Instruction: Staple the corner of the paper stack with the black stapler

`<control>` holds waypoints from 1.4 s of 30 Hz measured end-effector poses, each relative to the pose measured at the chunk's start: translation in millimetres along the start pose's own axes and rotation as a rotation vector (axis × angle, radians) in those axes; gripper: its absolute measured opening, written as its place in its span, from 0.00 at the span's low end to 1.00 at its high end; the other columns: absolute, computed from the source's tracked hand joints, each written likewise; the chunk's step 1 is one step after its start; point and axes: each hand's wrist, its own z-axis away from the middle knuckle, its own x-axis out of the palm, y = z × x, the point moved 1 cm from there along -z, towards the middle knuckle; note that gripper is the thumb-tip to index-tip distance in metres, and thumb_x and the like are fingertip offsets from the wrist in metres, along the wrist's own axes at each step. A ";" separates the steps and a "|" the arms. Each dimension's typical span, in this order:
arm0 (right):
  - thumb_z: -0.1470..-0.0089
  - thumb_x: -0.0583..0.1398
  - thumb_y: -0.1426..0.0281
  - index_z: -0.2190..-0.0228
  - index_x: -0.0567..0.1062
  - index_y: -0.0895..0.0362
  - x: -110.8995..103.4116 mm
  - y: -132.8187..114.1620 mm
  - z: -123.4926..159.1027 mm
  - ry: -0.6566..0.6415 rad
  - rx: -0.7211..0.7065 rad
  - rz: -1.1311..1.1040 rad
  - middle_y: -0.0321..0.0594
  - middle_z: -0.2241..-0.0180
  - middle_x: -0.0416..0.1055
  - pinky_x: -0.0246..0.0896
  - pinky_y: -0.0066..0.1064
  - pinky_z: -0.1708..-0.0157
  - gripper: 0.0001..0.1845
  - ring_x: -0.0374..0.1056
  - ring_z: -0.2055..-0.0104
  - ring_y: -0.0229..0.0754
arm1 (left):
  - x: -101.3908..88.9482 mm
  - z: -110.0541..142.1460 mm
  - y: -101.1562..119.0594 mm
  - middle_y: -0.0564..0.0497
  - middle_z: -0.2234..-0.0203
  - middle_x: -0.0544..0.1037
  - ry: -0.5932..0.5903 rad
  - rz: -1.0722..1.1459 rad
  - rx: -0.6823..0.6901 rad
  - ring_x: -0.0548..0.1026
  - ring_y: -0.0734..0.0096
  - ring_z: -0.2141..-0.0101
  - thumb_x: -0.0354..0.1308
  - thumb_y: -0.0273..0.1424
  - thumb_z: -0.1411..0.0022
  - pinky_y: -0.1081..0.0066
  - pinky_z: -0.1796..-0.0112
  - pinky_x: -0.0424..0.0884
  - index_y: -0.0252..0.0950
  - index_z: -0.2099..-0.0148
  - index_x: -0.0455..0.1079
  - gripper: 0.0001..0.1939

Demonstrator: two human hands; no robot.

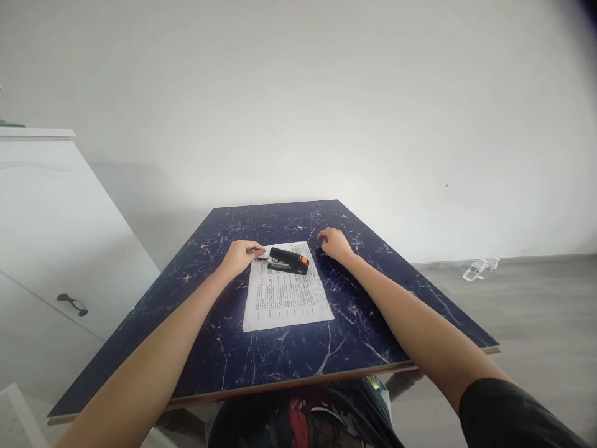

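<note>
A black stapler [289, 261] with an orange patch at its right end lies across the upper part of a printed sheet of paper [284, 305]. Its arm is raised at the left end, where a metal part shows. My left hand [243, 254] is at that end, thumb and fingers pinched together by the metal part. What the pinch holds is too small to make out. To the right of the paper, my right hand [336, 244] rests on the table with loosely bent fingers, slightly apart, holding nothing and not touching the stapler.
Beneath everything is a dark blue marble-patterned table [298, 351], its far edge close to a white wall [298, 112]. A white cabinet [56, 236] with a dark handle stands at the left. On the floor at right lies a clear plastic item [476, 269].
</note>
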 end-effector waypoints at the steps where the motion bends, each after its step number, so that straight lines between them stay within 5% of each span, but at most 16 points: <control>1: 0.51 0.55 0.83 0.62 0.82 0.58 -0.3 -0.4 0.1 0.000 0.000 0.001 0.46 0.57 0.78 0.63 0.32 0.52 0.20 0.71 0.53 0.48 | -1.0 0.2 0.6 0.48 0.64 0.84 0.003 0.020 0.000 0.80 0.59 0.62 0.62 0.38 0.39 0.63 0.59 0.72 0.40 0.61 0.82 0.10; 23: 0.50 0.56 0.82 0.62 0.82 0.58 0.6 -3.2 1.2 -0.026 0.012 0.026 0.44 0.58 0.79 0.63 0.29 0.51 0.19 0.72 0.54 0.45 | 6.9 -1.0 -8.7 0.47 0.63 0.85 -0.141 0.088 -0.029 0.81 0.58 0.61 0.68 0.38 0.47 0.63 0.60 0.72 0.42 0.61 0.83 0.11; 31: 0.49 0.56 0.83 0.62 0.82 0.58 -2.1 -6.7 2.4 -0.017 -0.003 -0.023 0.46 0.58 0.79 0.64 0.31 0.52 0.19 0.73 0.55 0.46 | -9.6 1.5 -14.0 0.47 0.59 0.84 -0.188 0.033 0.004 0.80 0.55 0.57 0.68 0.41 0.45 0.60 0.54 0.73 0.43 0.60 0.84 0.12; 35: 0.40 0.57 0.74 0.59 0.81 0.59 -12.0 -22.5 6.7 -0.002 -0.054 -0.256 0.45 0.59 0.79 0.65 0.32 0.54 0.13 0.73 0.58 0.45 | -23.9 3.7 -27.7 0.48 0.60 0.84 -0.219 0.018 0.011 0.80 0.56 0.57 0.67 0.41 0.44 0.61 0.52 0.72 0.44 0.58 0.83 0.12; 38: 0.35 0.56 0.60 0.55 0.80 0.55 -15.2 -48.4 15.3 -0.153 -0.198 -0.463 0.43 0.55 0.78 0.65 0.32 0.57 0.17 0.73 0.56 0.44 | -24.7 2.8 -33.8 0.47 0.61 0.84 -0.228 0.034 0.015 0.80 0.58 0.60 0.67 0.41 0.44 0.61 0.54 0.72 0.43 0.58 0.83 0.13; 42: 0.43 0.64 0.56 0.56 0.79 0.55 -1.4 -84.0 29.0 -0.314 -0.329 -0.437 0.43 0.59 0.78 0.62 0.31 0.64 0.19 0.71 0.62 0.42 | -17.9 -0.4 -32.5 0.47 0.65 0.83 -0.174 0.011 0.060 0.79 0.61 0.63 0.67 0.39 0.45 0.63 0.56 0.71 0.39 0.63 0.81 0.10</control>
